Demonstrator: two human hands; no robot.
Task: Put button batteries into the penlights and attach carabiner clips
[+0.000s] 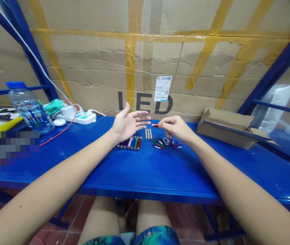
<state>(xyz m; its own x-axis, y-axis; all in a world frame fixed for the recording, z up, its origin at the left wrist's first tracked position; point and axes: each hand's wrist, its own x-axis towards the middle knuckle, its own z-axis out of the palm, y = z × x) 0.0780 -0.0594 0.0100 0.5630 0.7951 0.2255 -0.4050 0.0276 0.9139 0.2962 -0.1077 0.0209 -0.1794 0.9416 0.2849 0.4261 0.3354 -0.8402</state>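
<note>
Red mini keychain flashlight [155, 125], held up over the blue steel bench [160, 170], pinched between thumb and fingers of the right hand [174, 128], which is mostly closed. Its red end sticks out toward the left hand [126, 123]. Left hand is fully open, palm up, fingers spread, holding nothing, gold ring [136, 119] on one finger. Hands near each other, not touching. Below them: row of colored flashlights [130, 143], block of button cells [148, 133], loose colored carabiners [167, 143]. Big cardboard carton [145, 61] behind has "LED" printed in dark letters [145, 102]; white QR label [163, 88] on it, small text unreadable. Power strip [77, 118], water bottle [30, 112] and open cardboard box [226, 128] also on bench.
</note>
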